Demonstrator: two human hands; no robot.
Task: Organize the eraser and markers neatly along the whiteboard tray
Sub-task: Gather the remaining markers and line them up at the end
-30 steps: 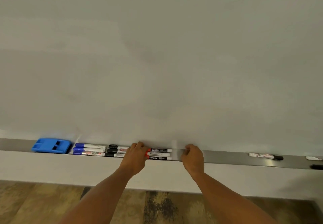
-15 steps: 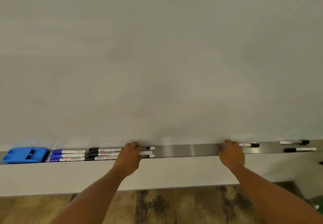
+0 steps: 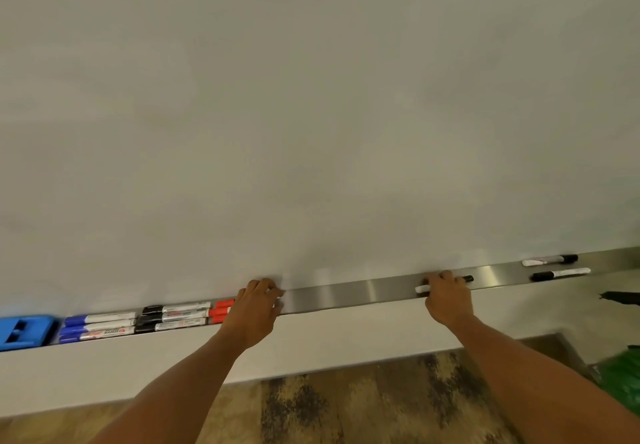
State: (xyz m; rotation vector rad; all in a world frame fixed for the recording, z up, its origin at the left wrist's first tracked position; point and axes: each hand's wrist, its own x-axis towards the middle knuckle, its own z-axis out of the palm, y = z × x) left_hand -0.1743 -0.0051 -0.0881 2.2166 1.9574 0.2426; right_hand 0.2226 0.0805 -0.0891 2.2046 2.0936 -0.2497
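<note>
A long metal tray (image 3: 353, 293) runs under the whiteboard. At its left end lies a blue eraser (image 3: 24, 333), then three blue markers (image 3: 100, 326), three black markers (image 3: 176, 315) and red-capped markers (image 3: 221, 311) in stacked rows. My left hand (image 3: 258, 308) rests over the right ends of the red markers, fingers curled on them. My right hand (image 3: 446, 296) is closed around a black-capped marker (image 3: 465, 279) on the tray. Two more black markers (image 3: 550, 260) (image 3: 561, 274) lie further right.
The whiteboard (image 3: 311, 114) fills the upper view. A white ledge (image 3: 329, 343) sits below the tray. Patterned wood floor (image 3: 363, 405) lies beneath. A dark object (image 3: 621, 297) and something green (image 3: 623, 378) are at the right edge.
My right hand moved right along the tray and closed on the lone black-capped marker. My left hand stayed on the red markers. The view shifted right.
</note>
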